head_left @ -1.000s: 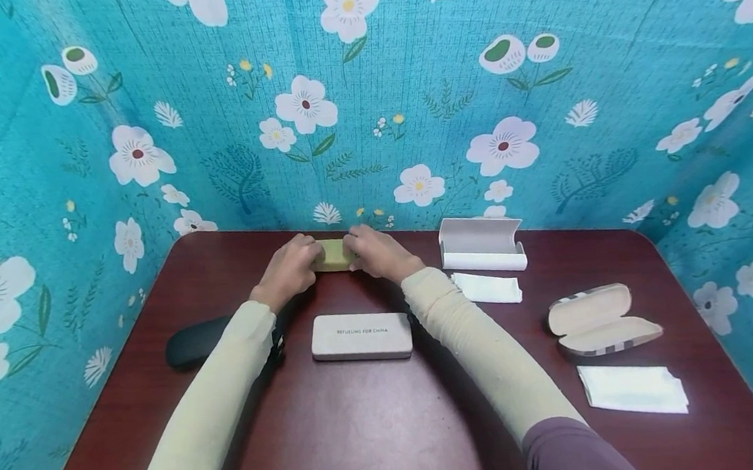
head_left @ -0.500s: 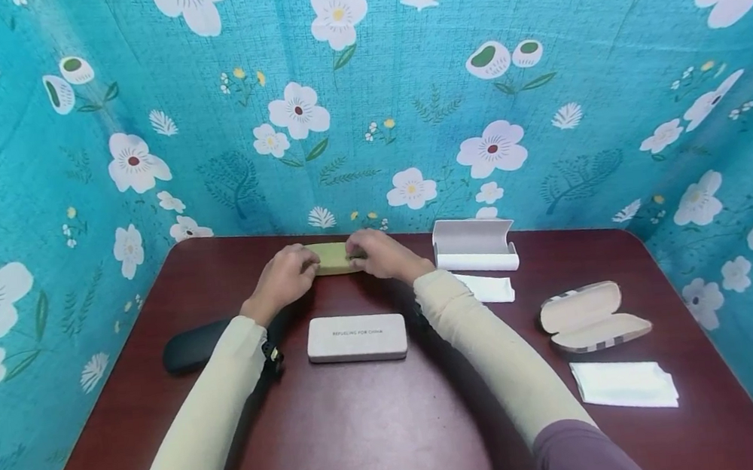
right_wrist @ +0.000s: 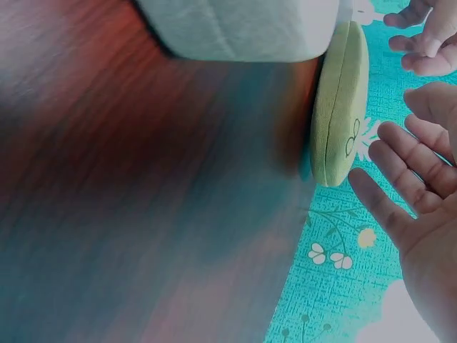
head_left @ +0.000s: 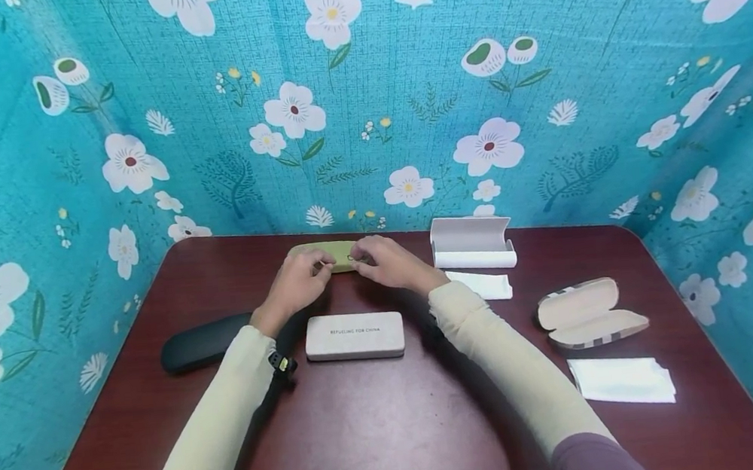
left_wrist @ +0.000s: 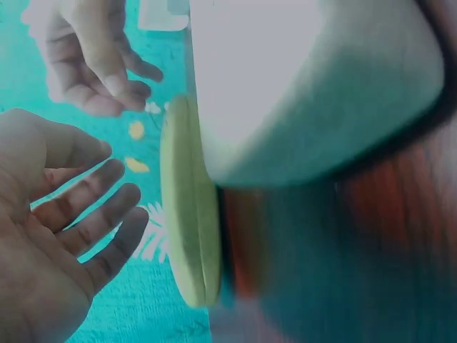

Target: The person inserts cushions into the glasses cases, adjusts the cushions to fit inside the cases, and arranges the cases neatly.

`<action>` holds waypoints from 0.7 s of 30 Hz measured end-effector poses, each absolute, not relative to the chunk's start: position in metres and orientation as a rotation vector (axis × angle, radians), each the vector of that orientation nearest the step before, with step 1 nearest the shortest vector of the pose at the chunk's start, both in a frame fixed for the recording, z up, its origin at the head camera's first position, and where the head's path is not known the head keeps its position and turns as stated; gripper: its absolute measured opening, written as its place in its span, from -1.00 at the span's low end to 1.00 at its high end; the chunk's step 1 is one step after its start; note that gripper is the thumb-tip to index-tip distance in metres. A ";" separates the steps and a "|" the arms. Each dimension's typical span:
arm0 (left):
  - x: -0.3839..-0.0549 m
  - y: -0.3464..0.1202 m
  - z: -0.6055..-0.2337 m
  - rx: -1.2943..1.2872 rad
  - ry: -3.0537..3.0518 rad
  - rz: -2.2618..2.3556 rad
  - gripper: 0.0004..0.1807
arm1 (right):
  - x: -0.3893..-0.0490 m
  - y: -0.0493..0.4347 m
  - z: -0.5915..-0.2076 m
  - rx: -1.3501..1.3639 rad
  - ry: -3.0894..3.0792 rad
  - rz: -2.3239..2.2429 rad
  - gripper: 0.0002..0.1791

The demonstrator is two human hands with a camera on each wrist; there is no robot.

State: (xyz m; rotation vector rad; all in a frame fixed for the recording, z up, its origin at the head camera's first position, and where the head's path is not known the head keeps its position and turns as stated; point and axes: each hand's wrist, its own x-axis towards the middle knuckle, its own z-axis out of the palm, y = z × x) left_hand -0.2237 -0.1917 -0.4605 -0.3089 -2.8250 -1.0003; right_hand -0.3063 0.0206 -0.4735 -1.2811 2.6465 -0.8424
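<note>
A closed green glasses case [head_left: 339,251] lies at the back edge of the table; a small glasses mark shows on it in the right wrist view. My left hand [head_left: 296,282] hovers just in front of its left part, fingers loosely bent and holding nothing. On the other side my right hand [head_left: 391,264] is likewise over the near right part, partly covering the case. Both wrist views show the fingers spread and apart from the green case [left_wrist: 189,214]. Nearer to me, between the forearms, is a closed off-white glasses case [head_left: 355,337] printed "REFUELING FOR CHINA".
A dark glasses case [head_left: 198,344] lies on the left, partly behind my left forearm. At right are an open white case [head_left: 474,247], a folded white cloth [head_left: 486,285], an open checked case [head_left: 592,316] and another white cloth [head_left: 622,380]. A flowered curtain [head_left: 350,101] hangs behind.
Both hands held the green case at its ends a second ago. They have let go and drawn back a little toward me, and the case stays at the back edge.
</note>
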 end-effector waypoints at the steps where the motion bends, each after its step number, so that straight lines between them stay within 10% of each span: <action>1: -0.221 -0.189 -0.460 -0.311 -2.825 -1.018 -0.79 | -0.305 0.023 -0.474 -1.282 2.650 -0.843 -0.73; 21: -0.190 -0.147 -0.461 -0.466 -2.736 -1.160 -0.84 | -0.257 0.077 -0.474 -1.198 2.644 -0.856 -0.69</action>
